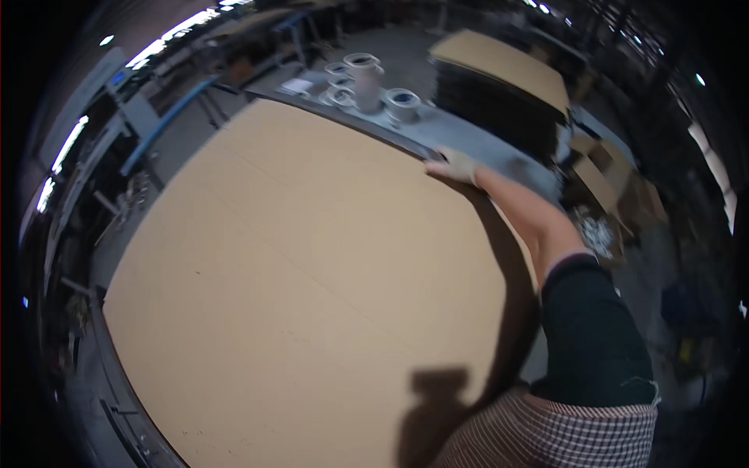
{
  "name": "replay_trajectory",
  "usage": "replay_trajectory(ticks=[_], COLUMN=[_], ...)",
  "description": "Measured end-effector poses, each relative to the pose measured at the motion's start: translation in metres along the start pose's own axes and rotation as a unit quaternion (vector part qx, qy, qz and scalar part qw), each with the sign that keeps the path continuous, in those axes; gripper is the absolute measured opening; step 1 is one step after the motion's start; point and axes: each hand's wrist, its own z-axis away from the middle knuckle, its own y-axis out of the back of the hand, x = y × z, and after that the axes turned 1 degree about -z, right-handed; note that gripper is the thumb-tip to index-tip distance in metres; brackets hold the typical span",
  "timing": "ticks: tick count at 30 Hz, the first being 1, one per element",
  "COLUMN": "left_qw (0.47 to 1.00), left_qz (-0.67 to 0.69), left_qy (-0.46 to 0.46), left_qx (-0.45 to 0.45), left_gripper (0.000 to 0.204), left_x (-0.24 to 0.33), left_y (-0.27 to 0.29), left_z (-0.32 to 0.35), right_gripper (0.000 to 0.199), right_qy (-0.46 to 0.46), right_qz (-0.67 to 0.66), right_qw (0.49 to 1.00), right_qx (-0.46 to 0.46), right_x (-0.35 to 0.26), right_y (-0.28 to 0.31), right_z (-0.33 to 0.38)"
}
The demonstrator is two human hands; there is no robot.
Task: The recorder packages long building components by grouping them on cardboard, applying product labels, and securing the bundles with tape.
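A large tan board [312, 257], which looks like cardboard or fibreboard, fills the middle of the view. Its surface is flat, with a faint line across it and a few small dark marks. My right hand [459, 165], in a pale glove with some bare fingertips, grips the board at its far right corner. The thumb lies on top, and the other fingers are partly hidden and blurred at the far edge. My left hand is out of view.
Beyond the board's far edge runs a grey table [499, 148] with several rolls of tape [402, 105] on it. A tall stack of boards [499, 93] stands behind. Open cardboard boxes [601, 175] sit at the right. A blue rail [168, 125] is at the left.
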Motion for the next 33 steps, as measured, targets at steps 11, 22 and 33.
replay_trajectory(ticks=[11, 22, 33], left_qw=[0.986, 0.957, 0.941], left_qz=[0.091, 0.168, 0.144], left_qy=[0.042, 0.061, 0.082], left_qx=[0.132, 0.229, 0.297], left_gripper=[0.046, 0.047, 0.049], left_x=[-0.115, -0.179, -0.198], left_y=[-0.003, 0.003, 0.014], left_z=[0.27, 0.325, 0.319], right_gripper=[0.065, 0.054, 0.037], right_qy=[-0.218, -0.21, -0.296], right_qz=[-0.045, -0.738, -0.706], right_qw=[0.924, 0.611, 0.608], right_qx=[0.31, 0.194, 0.208], right_x=[0.169, 0.208, 0.229], right_y=[0.008, 0.035, 0.035], right_z=[0.281, 0.269, 0.286])
